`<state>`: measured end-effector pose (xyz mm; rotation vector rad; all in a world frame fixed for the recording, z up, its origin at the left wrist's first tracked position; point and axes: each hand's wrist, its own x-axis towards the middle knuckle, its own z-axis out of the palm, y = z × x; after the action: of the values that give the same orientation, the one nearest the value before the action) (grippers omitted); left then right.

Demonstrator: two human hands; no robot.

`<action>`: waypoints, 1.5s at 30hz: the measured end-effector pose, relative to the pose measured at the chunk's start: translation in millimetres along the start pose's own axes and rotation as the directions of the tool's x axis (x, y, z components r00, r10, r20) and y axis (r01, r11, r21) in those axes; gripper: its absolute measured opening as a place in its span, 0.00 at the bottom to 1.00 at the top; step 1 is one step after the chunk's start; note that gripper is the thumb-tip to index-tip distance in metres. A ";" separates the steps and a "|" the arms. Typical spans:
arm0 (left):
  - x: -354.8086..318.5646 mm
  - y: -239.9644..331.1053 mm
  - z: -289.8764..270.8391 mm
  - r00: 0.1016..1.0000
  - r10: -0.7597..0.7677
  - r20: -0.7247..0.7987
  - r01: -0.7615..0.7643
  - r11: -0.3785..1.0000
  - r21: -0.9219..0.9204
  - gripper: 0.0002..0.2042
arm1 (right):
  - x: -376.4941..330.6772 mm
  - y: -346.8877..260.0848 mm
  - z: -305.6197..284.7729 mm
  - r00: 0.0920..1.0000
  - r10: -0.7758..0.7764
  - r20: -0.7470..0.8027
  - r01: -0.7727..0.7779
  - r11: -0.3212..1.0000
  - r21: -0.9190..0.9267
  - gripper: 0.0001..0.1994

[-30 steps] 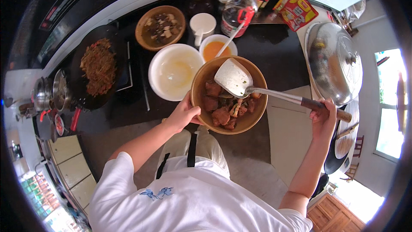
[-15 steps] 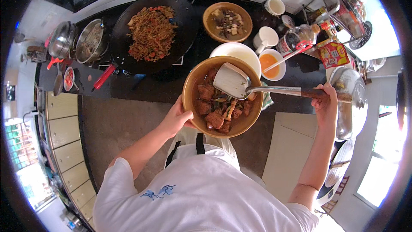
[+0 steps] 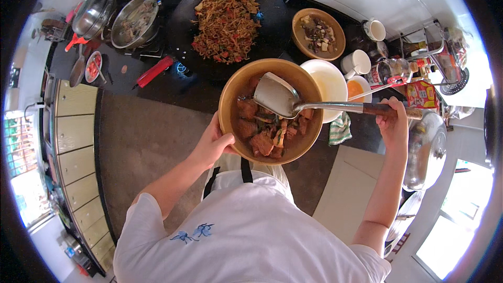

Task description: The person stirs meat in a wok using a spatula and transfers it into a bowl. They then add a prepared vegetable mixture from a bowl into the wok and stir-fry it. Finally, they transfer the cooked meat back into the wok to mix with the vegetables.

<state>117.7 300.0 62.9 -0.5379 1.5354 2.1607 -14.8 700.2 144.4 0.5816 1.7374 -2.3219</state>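
My left hand (image 3: 214, 141) grips the near left rim of a brown bowl (image 3: 227, 106), thumb over the edge. Chunks of braised meat (image 3: 265, 141) in dark sauce lie inside it. My right hand (image 3: 393, 120) is closed round the wooden handle of a wok spatula (image 3: 335, 106). The metal blade rests over the meat at the far side of the bowl. Beyond the bowl stands a black wok (image 3: 181, 34) with stir-fried noodle-like strands and red bits (image 3: 226, 29). Its red handle (image 3: 155, 71) points toward me at the left.
Past the bowl are a white bowl (image 3: 335, 86), a smaller bowl of orange liquid (image 3: 361, 88), a brown bowl of food (image 3: 339, 26) and a white mug (image 3: 356, 63). Bottles crowd the right; a striped cloth (image 3: 340, 129) hangs at the counter edge. A metal pan (image 3: 135, 21) sits left.
The counter and wok have shifted rightward in view as my body turns left. Both hands keep their hold, and the spatula stays over the bowl.
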 end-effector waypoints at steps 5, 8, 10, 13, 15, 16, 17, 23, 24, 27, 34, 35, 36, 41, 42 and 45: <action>-9.5 8.0 -19.9 0.999 0.019 -0.031 -0.019 1.000 -0.001 0.37 | 15.3 8.9 20.1 0.991 0.091 -0.102 -0.093 0.996 -0.012 0.09; -14.3 10.3 -28.0 1.000 0.009 -0.022 -0.010 0.999 -0.043 0.36 | 25.8 14.5 25.2 0.988 0.131 -0.079 -0.132 0.991 -0.003 0.09; -14.0 7.6 -32.6 1.000 0.004 -0.022 -0.005 0.998 -0.061 0.36 | 31.1 17.4 24.1 0.989 0.140 -0.039 -0.141 0.990 -0.014 0.08; -14.7 2.7 -37.6 1.000 0.027 -0.015 -0.028 0.997 -0.076 0.36 | 35.4 19.2 27.3 0.991 0.136 -0.011 -0.136 0.990 -0.038 0.08; -13.7 -1.8 -41.1 0.999 0.041 -0.008 -0.042 0.994 -0.101 0.36 | 33.8 17.8 33.6 0.992 0.125 -0.034 -0.127 0.989 -0.069 0.09; -13.2 -3.8 -42.9 0.999 0.048 -0.005 -0.048 0.992 -0.114 0.36 | 34.0 17.1 35.1 0.993 0.116 -0.026 -0.117 0.990 -0.075 0.09; -12.9 -5.1 -44.3 0.999 0.040 -0.010 -0.041 0.992 -0.121 0.36 | 34.6 16.4 35.7 0.994 0.106 -0.017 -0.107 0.991 -0.081 0.09; -4.8 -16.4 -53.7 0.999 0.044 -0.002 -0.044 0.987 -0.153 0.38 | 33.9 11.3 50.0 0.998 0.000 0.059 0.007 0.993 -0.118 0.10; -3.2 -16.2 -55.0 0.999 0.040 0.000 -0.040 0.988 -0.147 0.38 | 34.7 10.7 50.8 0.997 -0.018 0.073 0.026 0.993 -0.118 0.10; 1.5 -23.4 -61.2 0.997 0.075 -0.010 -0.076 0.983 -0.165 0.38 | 32.9 7.2 59.8 0.994 -0.075 0.076 0.086 0.983 -0.160 0.09; 1.7 -18.5 -71.0 0.994 0.110 -0.029 -0.113 0.967 -0.228 0.37 | 27.4 -14.3 84.5 0.875 -0.273 0.400 0.369 0.910 -0.186 0.09; 1.1 -16.2 -71.6 0.993 0.113 -0.036 -0.118 0.967 -0.225 0.37 | 25.2 -18.8 90.4 0.845 -0.299 0.444 0.419 0.885 -0.202 0.09; 0.1 -13.6 -72.3 0.992 0.117 -0.043 -0.123 0.968 -0.219 0.36 | 23.1 -21.6 95.3 0.822 -0.316 0.473 0.445 0.875 -0.188 0.09; -3.9 -1.9 -79.8 0.993 0.095 -0.065 -0.106 0.974 -0.199 0.36 | 23.4 -22.7 118.1 0.816 -0.325 0.479 0.425 0.898 -0.115 0.08; -4.6 -0.3 -81.2 0.994 0.090 -0.068 -0.102 0.973 -0.208 0.36 | 26.0 -20.3 119.6 0.828 -0.316 0.463 0.402 0.911 -0.097 0.08; -7.0 -3.5 -88.0 0.993 0.082 -0.087 -0.098 0.976 -0.196 0.38 | 31.9 -19.0 123.8 0.848 -0.302 0.435 0.357 0.933 -0.048 0.08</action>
<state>131.0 216.7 36.7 -0.6360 1.4143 2.4071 -75.4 590.9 177.4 -0.2586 1.8549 -2.2883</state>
